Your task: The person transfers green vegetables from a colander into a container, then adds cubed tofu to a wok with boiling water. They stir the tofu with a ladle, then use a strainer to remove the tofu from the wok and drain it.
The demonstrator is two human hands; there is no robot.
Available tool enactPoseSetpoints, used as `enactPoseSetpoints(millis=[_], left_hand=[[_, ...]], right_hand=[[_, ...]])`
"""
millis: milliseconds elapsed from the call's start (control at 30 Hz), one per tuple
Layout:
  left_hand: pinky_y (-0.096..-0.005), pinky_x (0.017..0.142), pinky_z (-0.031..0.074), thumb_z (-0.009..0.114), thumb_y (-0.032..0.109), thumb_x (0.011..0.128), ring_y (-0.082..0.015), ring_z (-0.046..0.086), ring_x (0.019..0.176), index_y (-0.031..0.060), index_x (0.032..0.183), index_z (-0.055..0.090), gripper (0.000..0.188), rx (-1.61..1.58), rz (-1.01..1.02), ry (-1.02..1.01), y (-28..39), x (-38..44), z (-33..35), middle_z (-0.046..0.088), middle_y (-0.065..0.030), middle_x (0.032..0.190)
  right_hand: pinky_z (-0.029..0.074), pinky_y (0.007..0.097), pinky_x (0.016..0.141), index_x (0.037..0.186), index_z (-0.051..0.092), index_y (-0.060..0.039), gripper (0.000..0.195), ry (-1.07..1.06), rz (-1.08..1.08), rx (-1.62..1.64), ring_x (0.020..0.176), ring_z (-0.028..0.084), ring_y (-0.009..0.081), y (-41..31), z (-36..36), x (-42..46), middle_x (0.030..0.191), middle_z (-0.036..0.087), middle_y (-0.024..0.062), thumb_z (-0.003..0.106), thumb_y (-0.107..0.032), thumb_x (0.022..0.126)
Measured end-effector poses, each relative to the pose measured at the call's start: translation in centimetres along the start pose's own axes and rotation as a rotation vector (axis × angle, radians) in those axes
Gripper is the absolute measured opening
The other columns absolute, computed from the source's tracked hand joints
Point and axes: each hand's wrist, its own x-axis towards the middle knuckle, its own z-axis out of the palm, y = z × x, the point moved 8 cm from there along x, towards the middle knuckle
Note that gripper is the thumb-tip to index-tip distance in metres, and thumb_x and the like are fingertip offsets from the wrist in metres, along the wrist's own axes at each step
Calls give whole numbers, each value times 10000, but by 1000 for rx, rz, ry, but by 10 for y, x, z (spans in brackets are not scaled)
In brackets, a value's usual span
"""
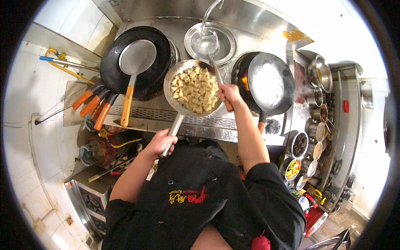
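My left hand [162,143] grips the metal handle of a strainer [169,93] heaped with pale, cut food cubes [196,89], perhaps tofu. In my right hand [230,94] is the wooden-ended handle of a ladle [208,44]. Its bowl is over a round metal basin [229,51], below the curved faucet [208,13], and looks wet or full of water. The strainer is held over the stove between two burners. On the right burner, a wok [286,100] steams with white, bubbling contents; orange flame shows at its left edge.
Stacked black woks [109,59] with wooden handles sit on the left burner, a fine-mesh skimmer [137,57] lying on top. Bowls of black food [299,144] and cut peppers [293,169] stand at right beside several seasoning pots [317,131]. A gas cylinder [104,153] stands below at left.
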Motion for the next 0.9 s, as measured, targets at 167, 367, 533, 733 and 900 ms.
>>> enactPoseSetpoints(millis=[167, 367, 533, 733, 900], left_hand=[[-313, 421, 459, 646, 158, 859, -143, 547, 491, 67, 902, 543, 144, 110, 20, -29, -6, 15, -6, 556, -41, 647], [-310, 448, 484, 636, 148, 866, -136, 570, 513, 55, 912, 554, 131, 90, 60, -50, 0, 31, 3, 567, -36, 673], [-310, 461, 494, 632, 112, 851, -134, 577, 530, 50, 940, 556, 132, -13, 39, -44, 1, 32, 10, 581, -37, 728], [-314, 446, 491, 626, 103, 853, -132, 569, 531, 40, 1004, 531, 189, -49, 1, -13, 4, 8, 7, 558, -37, 714], [-325, 427, 480, 635, 127, 847, -150, 564, 505, 53, 933, 534, 152, 12, -46, 12, -2, -2, -7, 564, -56, 682]], right_hand=[[371, 269, 423, 865, 568, -28, 151, -64, 8, 107, 484, 463, 92, 0, 3, -96, 669, 518, 5, 566, -142, 965], [454, 283, 473, 1057, 619, 14, 224, 23, -2, -387, 538, 545, 91, -23, -39, -186, 692, 583, 23, 597, -176, 940], [545, 499, 728, 1235, 549, 21, 392, 336, -389, -1040, 817, 686, 446, -63, -78, -132, 836, 692, 265, 601, -195, 913], [558, 448, 634, 956, 611, 27, 183, 363, -501, -1342, 716, 694, 358, -58, -19, 33, 777, 688, 215, 536, -133, 911], [395, 282, 428, 736, 590, -40, 217, -102, 3, 99, 479, 476, 113, -7, 6, 10, 582, 515, 21, 594, -154, 921]])
